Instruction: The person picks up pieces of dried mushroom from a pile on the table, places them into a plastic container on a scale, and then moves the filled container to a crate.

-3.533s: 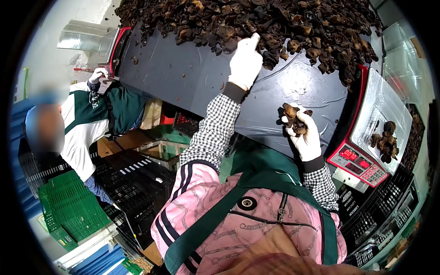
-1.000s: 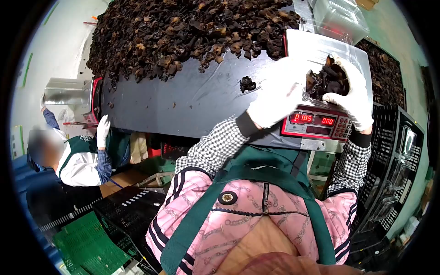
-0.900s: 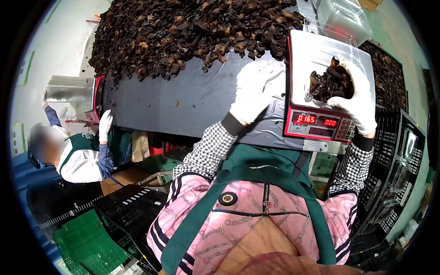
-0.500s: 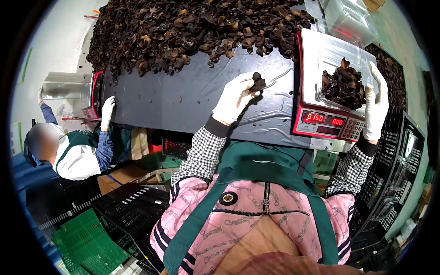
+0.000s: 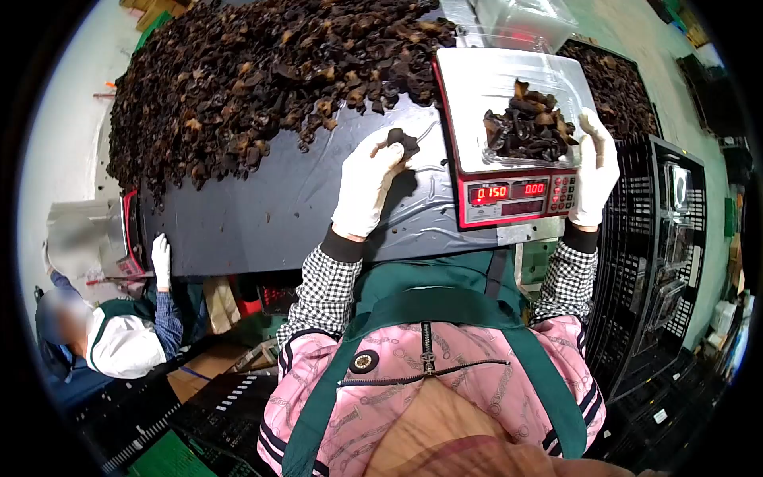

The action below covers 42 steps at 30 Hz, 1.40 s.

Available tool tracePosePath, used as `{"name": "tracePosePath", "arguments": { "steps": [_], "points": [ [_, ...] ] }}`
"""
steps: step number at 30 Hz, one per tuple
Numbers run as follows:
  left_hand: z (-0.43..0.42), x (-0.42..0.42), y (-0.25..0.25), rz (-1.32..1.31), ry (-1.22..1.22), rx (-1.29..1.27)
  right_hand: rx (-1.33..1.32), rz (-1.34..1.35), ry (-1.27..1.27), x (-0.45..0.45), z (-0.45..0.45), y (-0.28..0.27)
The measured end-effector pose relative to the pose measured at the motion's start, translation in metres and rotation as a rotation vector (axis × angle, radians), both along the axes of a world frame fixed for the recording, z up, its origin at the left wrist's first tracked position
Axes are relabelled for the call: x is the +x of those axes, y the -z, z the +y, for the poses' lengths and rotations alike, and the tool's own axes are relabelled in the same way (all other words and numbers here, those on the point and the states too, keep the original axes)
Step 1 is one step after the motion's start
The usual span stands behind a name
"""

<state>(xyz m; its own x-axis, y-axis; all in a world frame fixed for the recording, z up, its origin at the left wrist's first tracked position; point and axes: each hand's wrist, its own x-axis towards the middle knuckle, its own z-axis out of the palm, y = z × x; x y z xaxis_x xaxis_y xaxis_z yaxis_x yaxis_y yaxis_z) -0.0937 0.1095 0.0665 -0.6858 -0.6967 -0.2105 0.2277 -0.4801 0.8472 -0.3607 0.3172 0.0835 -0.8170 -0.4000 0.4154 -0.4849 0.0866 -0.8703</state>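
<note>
In a white glove, my left hand (image 5: 364,184) pinches a small dark mushroom piece (image 5: 404,144) above the dark table (image 5: 262,215). My right hand (image 5: 594,169), gloved too, is at the right edge of a clear plastic tray (image 5: 493,161); whether its curved fingers grip the rim is hard to tell. Dark brown mushrooms (image 5: 528,126) lie heaped in this tray, which rests on the plate of a red scale (image 5: 517,199). The scale's display reads 0.150 and 0.00.
A large mushroom heap (image 5: 262,79) covers the table's far side. Stacked clear trays (image 5: 528,20) stand behind the scale, a mushroom-filled crate (image 5: 616,91) to its right. Black crates (image 5: 652,238) stand at right. A co-worker (image 5: 131,338) sits at left by another scale (image 5: 132,234).
The display went from 0.185 through 0.165 to 0.150. My left hand moved away from the tray and now holds a piece over the table. Lately the view has shifted, moving the scale leftward in it.
</note>
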Motion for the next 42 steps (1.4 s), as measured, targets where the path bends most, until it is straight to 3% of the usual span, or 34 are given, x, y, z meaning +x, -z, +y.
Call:
{"name": "tracePosePath", "arguments": {
  "steps": [2, 3, 5, 7, 9, 14, 19, 20, 21, 25, 27, 29, 31, 32, 35, 39, 41, 42],
  "points": [
    [0.008, -0.022, -0.027, -0.045, 0.026, -0.2, 0.057, -0.01, 0.011, 0.005, 0.004, -0.002],
    [0.012, -0.033, -0.035, -0.067, 0.035, -0.3, 0.079, 0.11, -0.005, 0.003, 0.005, 0.0],
    [0.019, -0.06, -0.037, -0.004, 0.039, -0.512, 0.118, 0.185, -0.01, 0.001, 0.008, 0.002],
    [0.02, -0.087, -0.031, -0.14, 0.008, -0.866, 0.14, 0.242, -0.023, -0.002, 0.009, 0.004],
    [0.025, -0.109, -0.034, -0.143, 0.007, -1.126, 0.112, 0.103, -0.038, 0.006, 0.007, -0.005],
    [0.041, -0.114, -0.041, -0.238, -0.012, -1.437, 0.198, 0.384, -0.04, -0.016, 0.002, -0.015],
    [0.042, -0.106, -0.025, -0.287, -0.024, -1.715, 0.287, 0.578, -0.218, -0.033, -0.024, -0.016],
    [0.043, -0.11, -0.019, -0.305, -0.072, -1.744, 0.355, 0.63, -0.276, -0.032, -0.031, -0.021],
    [0.043, -0.111, -0.025, -0.397, 0.054, -1.67, 0.421, 0.686, -0.328, -0.031, -0.035, -0.025],
    [0.033, -0.109, -0.032, -0.17, -0.181, -1.578, 0.462, 0.675, -0.369, -0.03, -0.037, -0.02],
    [-0.003, -0.104, -0.026, -0.261, -0.155, -1.439, 0.397, 0.641, -0.34, -0.026, -0.037, -0.033],
    [-0.065, -0.111, 0.028, -0.53, -0.288, -1.675, 0.404, 0.659, -0.207, -0.021, -0.031, -0.036],
    [-0.095, -0.112, 0.05, -0.752, -0.238, -1.762, 0.28, 0.6, -0.144, -0.006, -0.029, -0.04],
    [-0.104, -0.111, 0.06, -0.846, -0.093, -1.769, 0.236, 0.549, -0.144, 0.002, -0.029, -0.043],
    [-0.111, -0.096, 0.073, -0.676, 0.022, -1.812, 0.156, 0.442, -0.199, 0.033, -0.03, -0.058],
    [-0.09, -0.041, 0.067, -0.704, 0.134, -1.647, 0.022, 0.303, -0.442, 0.074, -0.028, -0.045],
    [-0.083, -0.01, 0.057, -0.669, 0.097, -1.546, 0.085, 0.212, -0.566, 0.103, -0.032, -0.04],
    [-0.081, 0.002, 0.055, -0.644, -0.013, -1.62, 0.066, 0.16, -0.642, 0.116, -0.036, -0.032]
  ]
}}
